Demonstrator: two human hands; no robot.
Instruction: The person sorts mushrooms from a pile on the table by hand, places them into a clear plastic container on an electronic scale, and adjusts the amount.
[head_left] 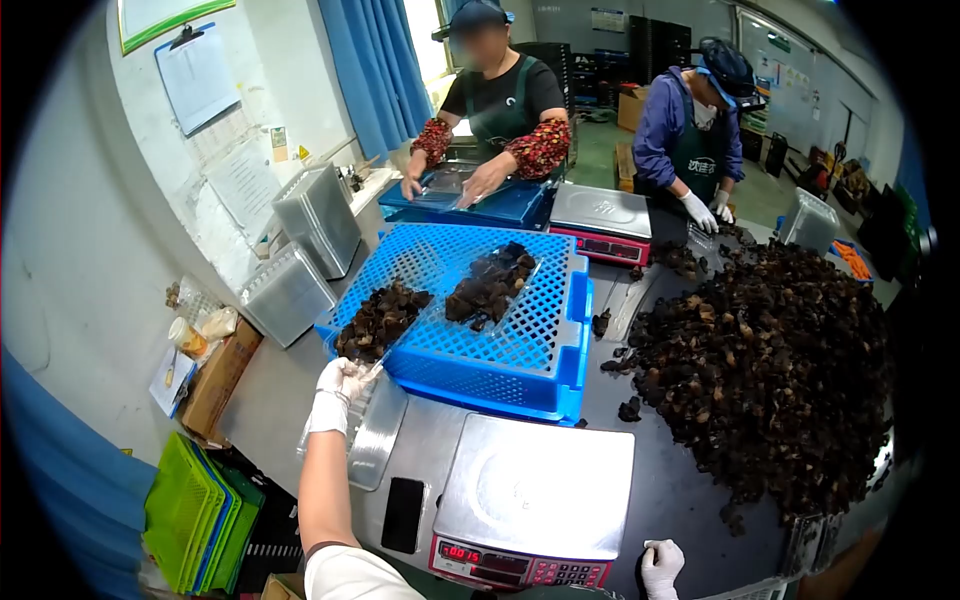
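Note:
My left hand (343, 382), in a white glove, has its fingers closed on the near edge of a clear plastic tray of dark wood ear fungus (382, 318). That tray rests on an upturned blue plastic crate (470, 385), beside a second filled tray (492, 288). Below the hand, clear empty trays (375, 440) lie on the table. My right hand (661, 568), also gloved, is curled closed near the table's front edge, right of a scale (535, 485) with a bare steel pan and lit red display. Whatever its fingers might hold is hidden.
A large heap of wood ear (765, 370) covers the right side. Beyond the crate, a co-worker handles a clear tray (445, 185); another works by the heap. A second scale (600, 215), stacked trays (315, 220), a phone (403, 515) and green crates (190, 515) stand around.

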